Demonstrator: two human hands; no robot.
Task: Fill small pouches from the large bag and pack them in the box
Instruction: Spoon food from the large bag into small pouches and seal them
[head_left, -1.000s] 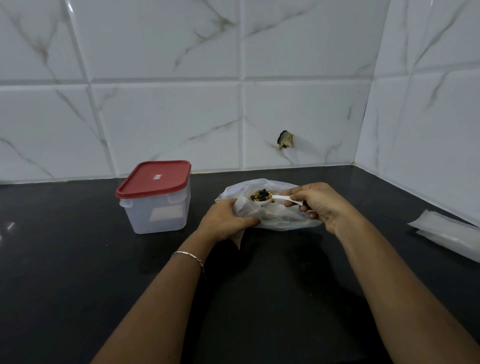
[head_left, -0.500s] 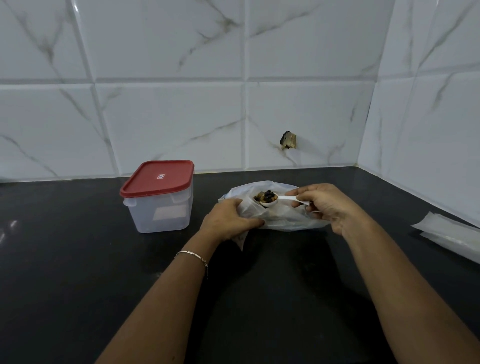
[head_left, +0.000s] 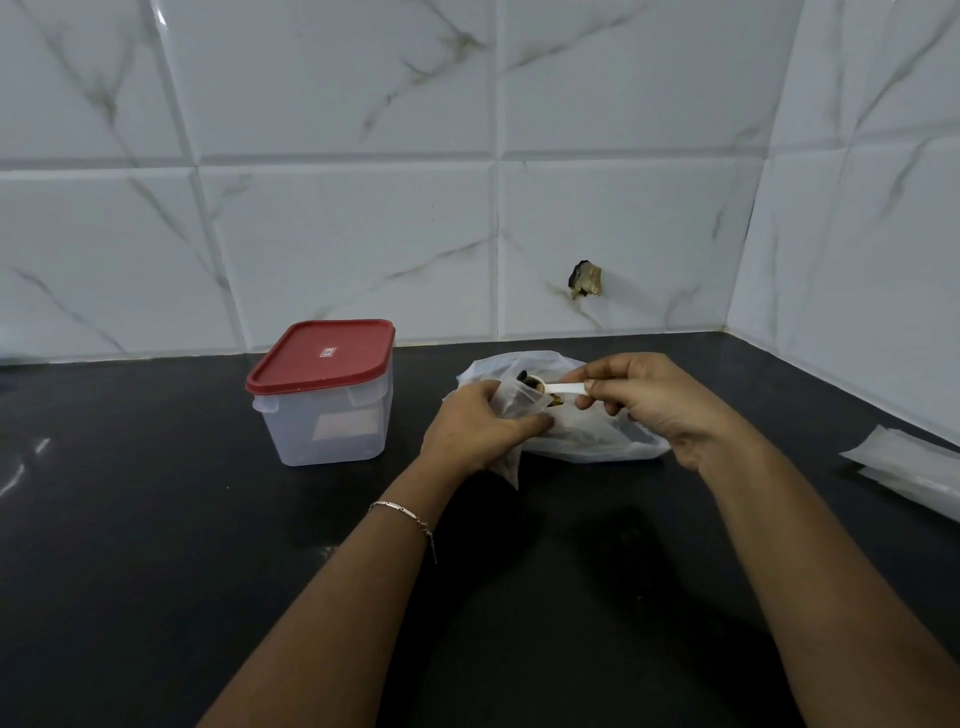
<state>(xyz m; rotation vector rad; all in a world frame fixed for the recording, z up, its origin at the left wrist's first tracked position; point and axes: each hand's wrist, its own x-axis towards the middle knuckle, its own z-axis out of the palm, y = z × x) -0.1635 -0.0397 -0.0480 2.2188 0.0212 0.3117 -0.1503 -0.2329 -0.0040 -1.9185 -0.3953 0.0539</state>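
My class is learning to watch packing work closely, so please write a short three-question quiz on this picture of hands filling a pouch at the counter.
1. True or false: the red lid sits closed on the clear plastic box.
2. What does the right hand pinch? A) a white plastic spoon B) a knife C) the lid
3. Which hand grips the small pouch in front of the large bag?
Key: 1 true; 2 A; 3 the left hand.
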